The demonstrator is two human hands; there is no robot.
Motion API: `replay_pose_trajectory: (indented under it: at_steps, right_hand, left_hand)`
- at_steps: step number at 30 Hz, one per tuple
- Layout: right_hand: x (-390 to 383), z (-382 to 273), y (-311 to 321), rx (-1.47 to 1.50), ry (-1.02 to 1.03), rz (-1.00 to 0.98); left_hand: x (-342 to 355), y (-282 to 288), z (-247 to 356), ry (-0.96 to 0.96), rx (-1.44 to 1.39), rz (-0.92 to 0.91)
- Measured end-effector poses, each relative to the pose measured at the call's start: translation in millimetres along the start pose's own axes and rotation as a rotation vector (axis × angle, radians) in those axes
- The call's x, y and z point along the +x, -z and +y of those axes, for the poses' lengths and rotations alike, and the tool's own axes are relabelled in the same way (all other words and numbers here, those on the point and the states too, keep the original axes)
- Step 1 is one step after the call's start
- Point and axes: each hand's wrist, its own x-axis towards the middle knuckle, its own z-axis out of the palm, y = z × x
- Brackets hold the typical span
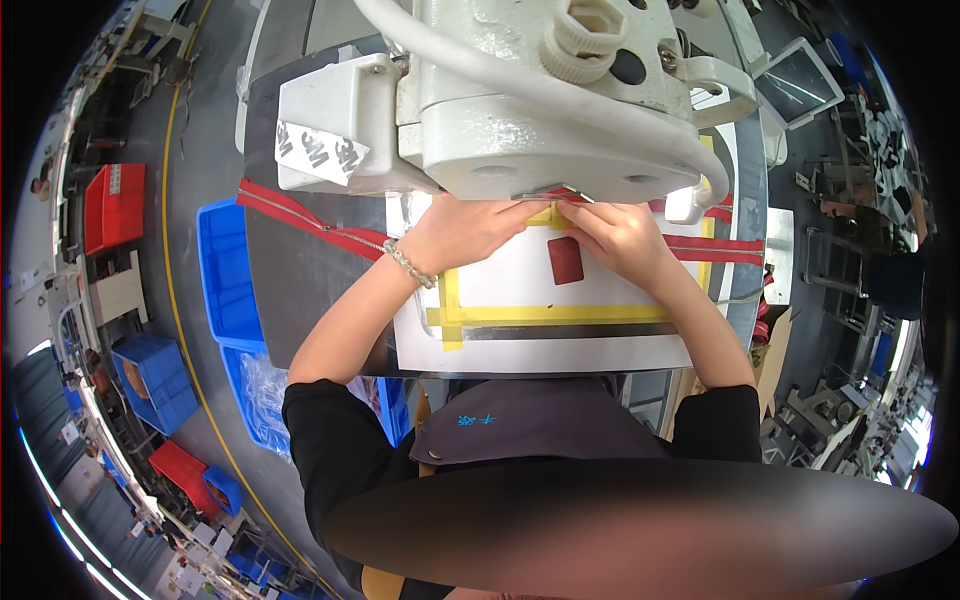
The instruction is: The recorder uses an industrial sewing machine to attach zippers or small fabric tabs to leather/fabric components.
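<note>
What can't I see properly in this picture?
All in the head view:
What exactly the left hand and right hand touch: mostly hidden by themselves and the white machine.
Inner end of the leftmost red strip: behind the left hand.
Machine's top: cut off by upper edge.

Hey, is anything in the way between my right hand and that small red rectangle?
Nothing visible: the small red rectangle lies on the white surface beside your right hand. The machine head is farther up the picture, covering none of it.
</note>
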Motion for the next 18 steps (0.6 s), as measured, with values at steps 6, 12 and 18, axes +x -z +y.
replay_pose_trajectory:
  at_steps: [6, 12, 18]
  right_hand:
    - [2, 0, -1, -0.013, 0.006, 0.001]
    - [7, -9, 4, -0.052, 0.003, 0.019]
    - [4, -13, 1, -0.083, -0.024, 0.038]
  left_hand:
    - [-3, -10, -3, 0.028, -0.018, -0.018]
    - [-4, -9, -10, 0.025, -0.107, -0.09]
    - [-5, 1, -6, 0.103, -0.148, -0.124]
